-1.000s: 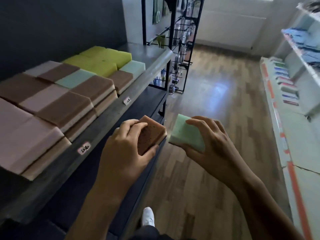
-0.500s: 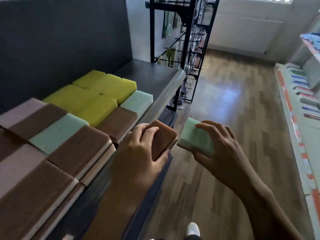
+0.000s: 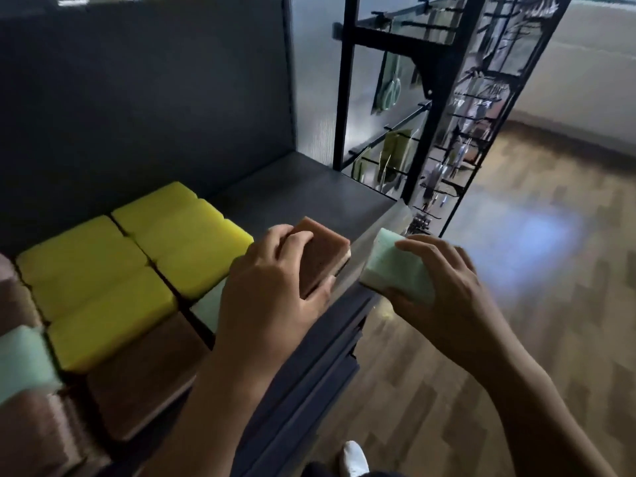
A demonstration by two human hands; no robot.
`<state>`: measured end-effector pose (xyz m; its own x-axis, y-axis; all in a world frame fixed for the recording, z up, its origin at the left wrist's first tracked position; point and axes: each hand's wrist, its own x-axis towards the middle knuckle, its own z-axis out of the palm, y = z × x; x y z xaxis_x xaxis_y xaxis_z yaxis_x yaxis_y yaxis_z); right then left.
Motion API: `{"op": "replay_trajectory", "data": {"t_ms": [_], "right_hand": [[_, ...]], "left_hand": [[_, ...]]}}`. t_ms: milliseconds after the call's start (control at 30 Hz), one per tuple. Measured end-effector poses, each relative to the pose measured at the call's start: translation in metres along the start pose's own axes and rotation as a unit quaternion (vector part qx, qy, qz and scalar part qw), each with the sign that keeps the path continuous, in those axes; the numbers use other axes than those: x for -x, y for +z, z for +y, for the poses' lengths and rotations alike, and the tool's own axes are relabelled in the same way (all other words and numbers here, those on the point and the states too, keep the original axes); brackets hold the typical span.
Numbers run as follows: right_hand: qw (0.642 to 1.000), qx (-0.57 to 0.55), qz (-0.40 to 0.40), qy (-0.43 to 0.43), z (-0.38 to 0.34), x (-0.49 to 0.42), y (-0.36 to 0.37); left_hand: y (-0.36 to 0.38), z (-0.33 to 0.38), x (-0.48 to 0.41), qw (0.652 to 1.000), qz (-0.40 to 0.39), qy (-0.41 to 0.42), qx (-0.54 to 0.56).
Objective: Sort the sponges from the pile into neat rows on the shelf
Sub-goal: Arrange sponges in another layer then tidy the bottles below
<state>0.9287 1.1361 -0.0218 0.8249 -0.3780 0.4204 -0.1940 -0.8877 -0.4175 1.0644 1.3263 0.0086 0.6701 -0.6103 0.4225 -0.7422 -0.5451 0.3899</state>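
Holding two sponges, neither yet placed. Left hand (image 3: 272, 290): fingers curled round a brown sponge (image 3: 320, 256), over the front edge of the shelf (image 3: 309, 197), at 3 o'clock of the yellow sponges (image 3: 137, 256). Right hand (image 3: 444, 294): clamped on a green sponge (image 3: 395, 270), off the shelf, at 3 o'clock of the brown one. Rows already laid; task judged well along. Pile not in view.

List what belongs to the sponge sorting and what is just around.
Job: brown sponge in left hand, green sponge in right hand, yellow sponges in rows, shelf.
Around: black wire rack with hanging goods, wooden floor, white shoe.
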Motion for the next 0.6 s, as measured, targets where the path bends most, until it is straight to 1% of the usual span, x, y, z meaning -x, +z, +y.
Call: {"op": "replay_trajectory", "data": {"t_ms": [133,233,433,600], "right_hand": [[0.997,-0.027,-0.018,-0.063,0.019,-0.048,0.007],[0.992,-0.058,-0.025,-0.112,0.013,-0.078,0.016],[0.972,-0.119,-0.064,-0.191,-0.041,-0.115,0.042],[0.953,-0.154,-0.081,-0.249,-0.083,-0.123,0.056]], "left_hand": [[-0.004,0.001,-0.024,0.999,0.037,-0.035,-0.015],[-0.015,-0.005,-0.029,0.995,0.058,-0.071,-0.044],[-0.054,-0.039,-0.010,0.975,0.106,-0.162,-0.108],[-0.082,-0.067,0.013,0.956,0.087,-0.233,-0.156]]}}
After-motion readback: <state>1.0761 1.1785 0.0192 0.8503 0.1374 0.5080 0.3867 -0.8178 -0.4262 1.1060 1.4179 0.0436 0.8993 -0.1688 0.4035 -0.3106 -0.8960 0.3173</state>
